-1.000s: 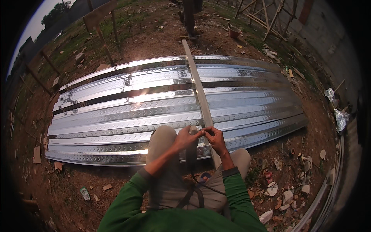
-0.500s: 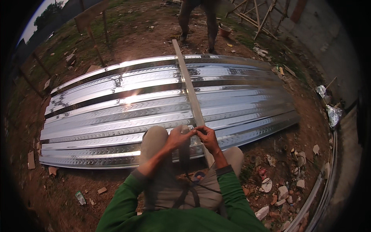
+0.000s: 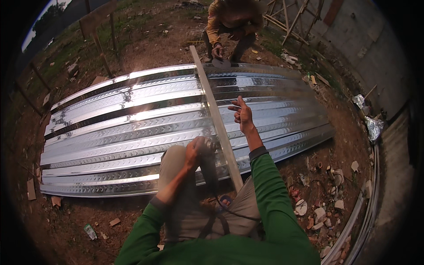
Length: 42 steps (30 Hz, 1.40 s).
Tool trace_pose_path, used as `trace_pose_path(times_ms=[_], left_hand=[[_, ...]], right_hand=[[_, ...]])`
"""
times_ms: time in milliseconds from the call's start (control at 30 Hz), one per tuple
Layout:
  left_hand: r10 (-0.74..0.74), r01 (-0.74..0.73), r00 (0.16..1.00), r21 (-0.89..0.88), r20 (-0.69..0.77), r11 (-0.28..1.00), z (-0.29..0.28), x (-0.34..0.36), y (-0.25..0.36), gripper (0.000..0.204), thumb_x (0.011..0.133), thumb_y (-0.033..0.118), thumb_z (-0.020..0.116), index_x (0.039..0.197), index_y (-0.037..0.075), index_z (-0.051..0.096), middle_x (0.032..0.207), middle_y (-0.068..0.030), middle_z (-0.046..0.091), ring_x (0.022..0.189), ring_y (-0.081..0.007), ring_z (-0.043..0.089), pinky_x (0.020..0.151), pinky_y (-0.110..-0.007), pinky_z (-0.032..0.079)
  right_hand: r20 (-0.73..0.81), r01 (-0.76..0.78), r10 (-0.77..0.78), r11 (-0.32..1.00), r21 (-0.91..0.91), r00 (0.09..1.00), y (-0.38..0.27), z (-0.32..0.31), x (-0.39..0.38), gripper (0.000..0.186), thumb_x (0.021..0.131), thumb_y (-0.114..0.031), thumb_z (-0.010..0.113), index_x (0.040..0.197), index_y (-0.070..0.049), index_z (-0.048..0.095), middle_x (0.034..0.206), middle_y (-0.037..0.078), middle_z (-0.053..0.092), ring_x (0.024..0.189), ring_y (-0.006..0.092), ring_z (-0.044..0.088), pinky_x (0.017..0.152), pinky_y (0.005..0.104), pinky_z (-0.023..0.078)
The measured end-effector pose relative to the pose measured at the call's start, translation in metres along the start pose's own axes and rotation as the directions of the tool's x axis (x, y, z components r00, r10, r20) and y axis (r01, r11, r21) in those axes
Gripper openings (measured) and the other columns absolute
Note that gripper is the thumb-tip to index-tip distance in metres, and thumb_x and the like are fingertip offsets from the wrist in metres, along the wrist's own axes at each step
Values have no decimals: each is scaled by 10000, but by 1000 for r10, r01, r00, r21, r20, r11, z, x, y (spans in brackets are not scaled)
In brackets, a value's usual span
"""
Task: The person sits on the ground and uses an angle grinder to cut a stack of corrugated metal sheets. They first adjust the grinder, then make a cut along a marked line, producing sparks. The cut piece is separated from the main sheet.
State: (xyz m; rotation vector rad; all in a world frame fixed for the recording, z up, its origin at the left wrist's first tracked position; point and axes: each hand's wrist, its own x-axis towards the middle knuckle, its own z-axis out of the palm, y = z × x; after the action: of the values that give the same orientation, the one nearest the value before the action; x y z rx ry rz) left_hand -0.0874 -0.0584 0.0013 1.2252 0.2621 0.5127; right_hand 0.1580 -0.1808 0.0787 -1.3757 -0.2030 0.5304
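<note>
My left hand (image 3: 194, 149) is closed round the metal head end of a dark, corded angle grinder (image 3: 208, 167), held upright between my knees. My right hand (image 3: 242, 115) reaches forward over the metal sheets, right of the long bar. Its index finger points up and the other fingers are loosely bent apart; no held thing shows. Across the sheets a crouching co-worker in a yellow-brown top holds out a dark, flat disc (image 3: 221, 63) at the far edge. A long, straight bar (image 3: 216, 112) lies across the ribbed, shiny metal sheets (image 3: 172, 126).
The grinder's black cord (image 3: 238, 215) runs over my lap. Stones and rubble (image 3: 320, 215) lie on the ground at right, beside long metal lengths (image 3: 364, 229) along a grey wall (image 3: 353, 48). Crumpled foil (image 3: 374, 128) sits by the wall; a wooden frame (image 3: 293, 22) stands at far right.
My right hand has left the grinder's head and stretched forward. The standing co-worker has bent down, and a disc now shows in their hand. My left hand stays on the grinder.
</note>
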Motion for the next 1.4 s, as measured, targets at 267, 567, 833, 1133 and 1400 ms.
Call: trace_pose_path(times_ms=[267, 567, 833, 1133, 1400], left_hand=[[72, -62, 996, -145, 62, 988, -17, 3, -9, 638, 1064, 569, 483, 1090, -34, 691, 928, -125, 727, 809, -179, 694, 738, -315, 578], [-133, 130, 991, -520, 33, 844, -14, 3, 15, 699, 1054, 634, 442, 1079, -37, 637, 914, -169, 715, 815, -277, 724, 745, -375, 615], [-210, 239, 970, -675, 126, 698, -17, 2, 40, 726, 1032, 705, 370, 989, 37, 650, 900, -194, 707, 810, -308, 708, 739, -415, 614], [-256, 334, 940, -765, 226, 551, -19, 1, 43, 764, 1013, 725, 370, 1009, 42, 711, 848, -235, 740, 666, -381, 733, 620, -471, 624], [-251, 311, 950, -612, 185, 727, -11, -8, 53, 735, 1022, 632, 399, 1327, 7, 637, 1082, -183, 743, 873, -295, 763, 710, -418, 664]], right_hand=[[-249, -26, 22, 1000, -9, 968, -16, 18, 89, 769, 879, -677, 724, 1223, 2, 617, 884, 67, 622, 534, 79, 382, 437, 269, 293], [-390, -75, 115, 991, 115, 914, -9, 25, 130, 251, 948, -238, 765, 943, -77, 572, 649, 12, 471, 462, 85, 314, 418, 310, 245], [-327, 8, 30, 993, 114, 945, -4, 21, 122, 196, 964, -122, 723, 924, -101, 532, 623, -24, 412, 447, 96, 369, 391, 297, 270], [254, -6, 8, 1000, -9, 967, -31, 47, -41, 304, 1005, -158, 732, 1244, -7, 621, 662, -102, 455, 492, 7, 326, 449, 219, 264], [468, 29, 46, 988, -153, 882, -33, 83, -165, 380, 1030, -129, 695, 1329, 90, 611, 981, 42, 736, 715, 30, 577, 623, 217, 462]])
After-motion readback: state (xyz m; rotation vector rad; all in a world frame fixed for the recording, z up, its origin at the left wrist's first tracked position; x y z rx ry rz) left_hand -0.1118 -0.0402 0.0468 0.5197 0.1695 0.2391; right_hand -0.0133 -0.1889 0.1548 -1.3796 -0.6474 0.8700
